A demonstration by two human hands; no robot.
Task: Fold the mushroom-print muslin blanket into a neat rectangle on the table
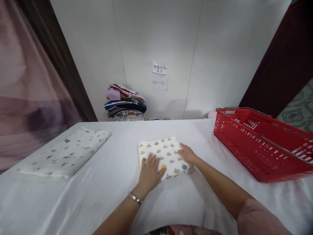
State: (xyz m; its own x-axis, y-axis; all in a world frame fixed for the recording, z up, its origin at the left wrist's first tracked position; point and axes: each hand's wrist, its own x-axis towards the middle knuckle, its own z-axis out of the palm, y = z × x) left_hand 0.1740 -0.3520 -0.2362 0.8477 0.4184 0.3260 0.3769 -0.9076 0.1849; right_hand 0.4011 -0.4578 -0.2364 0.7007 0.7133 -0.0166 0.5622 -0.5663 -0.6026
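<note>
A folded white cloth (168, 152) with a print of grey mushroom-like shapes and a few green, yellow and blue ones lies in front of me. My left hand (151, 171) rests on its near left part, palm down with the fingers spread. At the cloth's right edge is my right hand (187, 153), its fingers stretched out and touching the border. The undersides of both hands are hidden. Farther left, a second folded white cloth (70, 151) with small grey and dark figures lies flat, apart from both hands.
The white-covered table (117, 195) spreads beneath everything. A red plastic basket (254, 147) with metal handles stands at the right. Beyond the far edge rises a stack of folded fabrics (126, 102). Handwritten paper labels (159, 76) are stuck to the white wall.
</note>
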